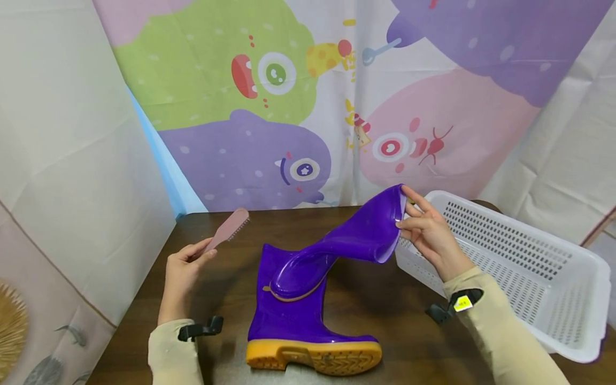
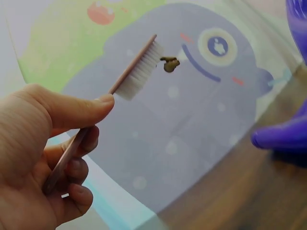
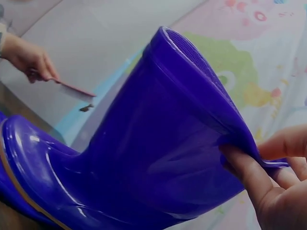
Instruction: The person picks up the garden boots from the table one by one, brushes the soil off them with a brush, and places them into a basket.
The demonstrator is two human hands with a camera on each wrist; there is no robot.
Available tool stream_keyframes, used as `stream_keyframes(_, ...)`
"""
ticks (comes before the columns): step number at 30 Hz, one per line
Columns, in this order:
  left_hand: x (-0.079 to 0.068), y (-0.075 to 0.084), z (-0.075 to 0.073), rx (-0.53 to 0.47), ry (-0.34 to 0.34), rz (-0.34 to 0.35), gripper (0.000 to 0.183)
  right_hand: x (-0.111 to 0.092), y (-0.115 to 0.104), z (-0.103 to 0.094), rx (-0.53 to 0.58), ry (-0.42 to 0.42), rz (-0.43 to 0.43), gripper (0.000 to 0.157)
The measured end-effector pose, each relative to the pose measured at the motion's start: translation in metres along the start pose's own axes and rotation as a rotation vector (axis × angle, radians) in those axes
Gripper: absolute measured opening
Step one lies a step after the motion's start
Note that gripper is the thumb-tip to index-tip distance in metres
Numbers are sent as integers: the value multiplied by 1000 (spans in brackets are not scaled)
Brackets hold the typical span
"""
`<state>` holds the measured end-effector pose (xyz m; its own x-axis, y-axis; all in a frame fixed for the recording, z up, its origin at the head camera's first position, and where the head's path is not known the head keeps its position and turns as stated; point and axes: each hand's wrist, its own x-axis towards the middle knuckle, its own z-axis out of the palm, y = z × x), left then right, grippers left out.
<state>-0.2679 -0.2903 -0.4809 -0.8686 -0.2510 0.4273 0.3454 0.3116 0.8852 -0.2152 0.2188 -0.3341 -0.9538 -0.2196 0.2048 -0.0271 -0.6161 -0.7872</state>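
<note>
My left hand grips the handle of a pink brush, raised left of the boots. White bristles show in the left wrist view, with a small brownish clump right by their tips; whether it touches them I cannot tell. With thumb and fingers my right hand pinches the top rim of a purple rain boot, which is tilted with its opening to the right. The toe of that boot overlaps the shaft of a second purple rain boot, upright on its yellow sole.
The brown wooden table holds a white perforated plastic basket at the right, close to my right forearm. A cartoon-printed curtain hangs behind the table, and a pale cloth wall stands at the left.
</note>
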Motion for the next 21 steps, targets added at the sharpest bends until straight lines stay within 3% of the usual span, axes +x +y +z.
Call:
stream_keyframes(2, 3, -5, -2, -8, 7, -11, 36, 3, 0, 4, 8, 8, 7, 82)
stream_keyframes(4, 1, 11, -3, -54, -5, -24, 36, 5, -1, 8, 23, 16, 16, 83)
stream_keyframes(9, -15, 90, 1, 35, -21, -54, 34, 14, -2, 21, 26, 52, 39, 84)
stream_keyframes(12, -20, 118, 4, 91, 11, -78, 33, 20, -4, 30, 17, 76, 51, 84)
stream_keyframes(16, -22, 130, 7, 58, 56, -96, 31, 29, -7, 42, 45, 95, 57, 84)
stream_keyframes(21, -22, 133, 9, 29, 75, -52, 29, 39, -5, 53, 106, 108, 41, 83)
